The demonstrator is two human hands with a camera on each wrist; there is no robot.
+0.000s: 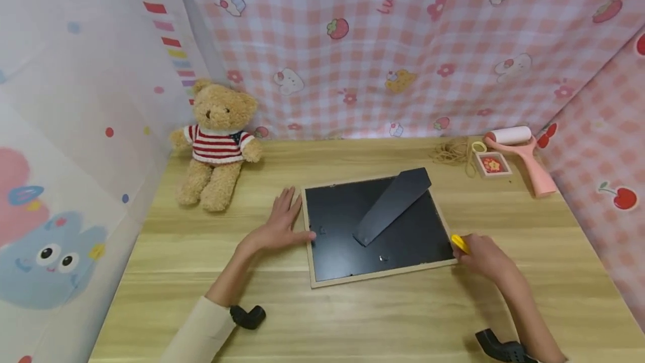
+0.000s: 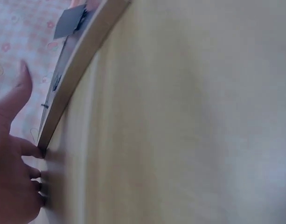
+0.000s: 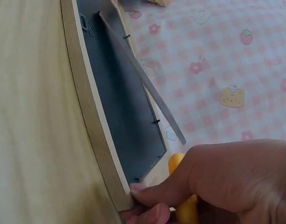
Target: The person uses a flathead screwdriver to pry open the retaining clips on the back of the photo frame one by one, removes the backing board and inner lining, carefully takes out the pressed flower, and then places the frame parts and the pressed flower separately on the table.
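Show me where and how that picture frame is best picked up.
I'd take the picture frame by its wooden rim, coming in from both short sides. It lies back up with those edges exposed. The black stand leg slants up, attached at one end, so it would probably make a poor handle.

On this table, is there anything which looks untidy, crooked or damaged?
Mildly, yes: the twine at the back right lies in a loose tangle, and the picture frame is not parallel to the back edge of the table. I see no spill or damage.
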